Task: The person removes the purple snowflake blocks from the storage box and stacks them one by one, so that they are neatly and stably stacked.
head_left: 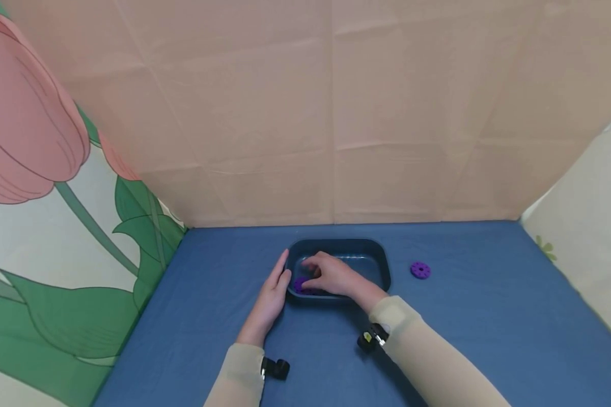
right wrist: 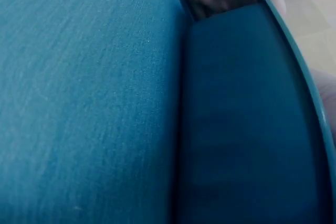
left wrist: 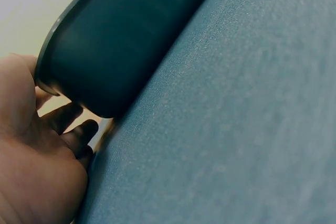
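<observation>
In the head view a dark blue rectangular tray rests on the blue cloth. My left hand lies along the tray's left end, fingers extended and thumb by the rim; the left wrist view shows its palm beside the tray wall. My right hand reaches into the tray from the right, its thumb and forefinger apart. Low in the tray's left part, a purple disc is partly covered by the right thumb. In the right wrist view the tray wall hides most of that hand.
Another purple disc, round with a centre hole and small holes around it, lies on the blue cloth to the right of the tray. A beige sheet rises behind the table. A flower-printed panel stands at left, a pale one at right.
</observation>
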Action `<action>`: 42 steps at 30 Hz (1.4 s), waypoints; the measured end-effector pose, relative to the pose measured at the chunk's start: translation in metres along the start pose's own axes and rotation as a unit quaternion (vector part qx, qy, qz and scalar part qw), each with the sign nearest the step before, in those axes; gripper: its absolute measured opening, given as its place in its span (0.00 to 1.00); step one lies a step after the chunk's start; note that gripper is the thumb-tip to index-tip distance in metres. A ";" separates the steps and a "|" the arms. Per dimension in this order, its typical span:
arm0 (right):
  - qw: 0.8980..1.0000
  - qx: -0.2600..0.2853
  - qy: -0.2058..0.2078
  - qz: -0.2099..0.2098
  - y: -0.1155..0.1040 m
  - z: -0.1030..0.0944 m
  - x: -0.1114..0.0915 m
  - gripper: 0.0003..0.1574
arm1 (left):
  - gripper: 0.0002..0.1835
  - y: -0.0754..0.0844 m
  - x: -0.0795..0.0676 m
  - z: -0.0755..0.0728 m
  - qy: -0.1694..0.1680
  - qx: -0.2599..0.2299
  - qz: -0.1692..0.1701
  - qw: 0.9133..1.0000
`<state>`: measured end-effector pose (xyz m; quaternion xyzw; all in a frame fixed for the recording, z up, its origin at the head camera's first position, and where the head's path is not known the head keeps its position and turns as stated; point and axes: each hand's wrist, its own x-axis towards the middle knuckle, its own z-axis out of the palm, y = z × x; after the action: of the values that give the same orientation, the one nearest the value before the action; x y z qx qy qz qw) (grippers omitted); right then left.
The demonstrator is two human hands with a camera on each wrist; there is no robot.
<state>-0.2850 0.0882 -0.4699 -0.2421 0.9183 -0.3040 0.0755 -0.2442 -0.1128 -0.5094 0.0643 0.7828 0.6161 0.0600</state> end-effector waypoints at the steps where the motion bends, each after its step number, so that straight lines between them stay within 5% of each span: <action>1: 1.000 -0.002 -0.002 0.000 0.001 0.001 0.001 0.34 | 0.32 0.000 0.000 0.000 0.000 -0.001 -0.001 1.000; 16: 0.999 -0.021 -0.039 -0.018 0.002 0.006 0.004 0.32 | 0.30 -0.001 0.001 -0.001 -0.001 0.000 0.005 1.000; 42: 0.998 -0.040 -0.034 -0.035 -0.001 0.011 0.008 0.22 | 0.34 -0.001 0.000 -0.005 0.001 0.008 0.008 1.000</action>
<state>-0.2880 0.0778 -0.4776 -0.2873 0.9176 -0.2610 0.0857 -0.2449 -0.1180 -0.5094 0.0700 0.7875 0.6100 0.0536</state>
